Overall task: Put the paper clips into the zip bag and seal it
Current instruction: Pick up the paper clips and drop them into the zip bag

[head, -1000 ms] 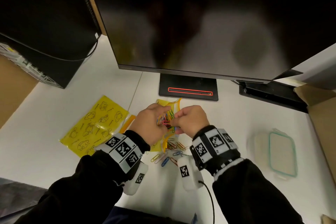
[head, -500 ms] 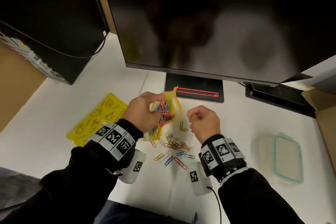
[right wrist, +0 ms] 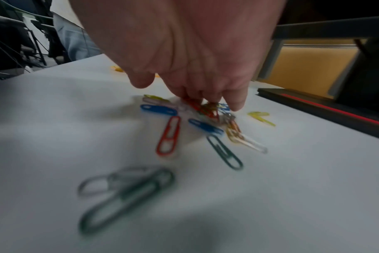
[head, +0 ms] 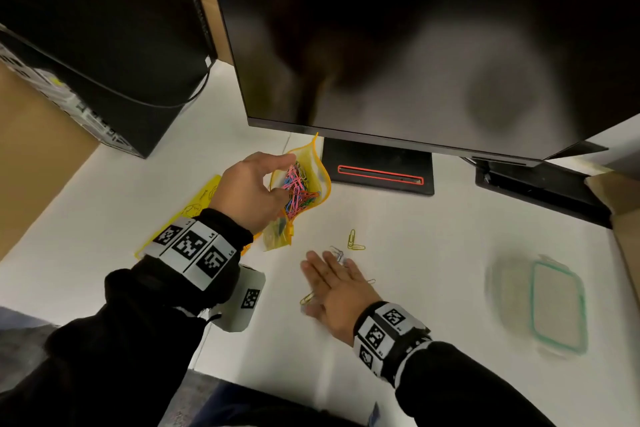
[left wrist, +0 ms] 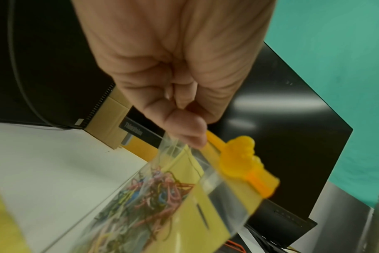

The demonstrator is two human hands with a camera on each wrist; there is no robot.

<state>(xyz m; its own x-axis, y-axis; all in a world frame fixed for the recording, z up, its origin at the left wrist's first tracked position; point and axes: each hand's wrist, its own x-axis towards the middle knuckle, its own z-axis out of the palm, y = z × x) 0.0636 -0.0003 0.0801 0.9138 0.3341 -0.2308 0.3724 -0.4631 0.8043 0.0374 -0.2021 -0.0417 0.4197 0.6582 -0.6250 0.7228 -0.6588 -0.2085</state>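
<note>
Fingers (right wrist: 231,102) of my right hand (head: 332,288) spread flat over loose, slippery paper clips (right wrist: 169,135) at lower centre; left hand (head: 249,191) pinches the limp zip bag (head: 304,184) near its slider.

Office desk, I'm sitting at a workstation. Big dark monitor (head: 415,45) on a black stand (head: 377,170) right ahead of me, black PC tower (head: 104,45) to my left on the white desk (head: 433,253). Cardboard boxes (head: 620,204) at the edges. Right wrist view shows office chairs (right wrist: 22,39) behind the desk edge, blurred.
</note>
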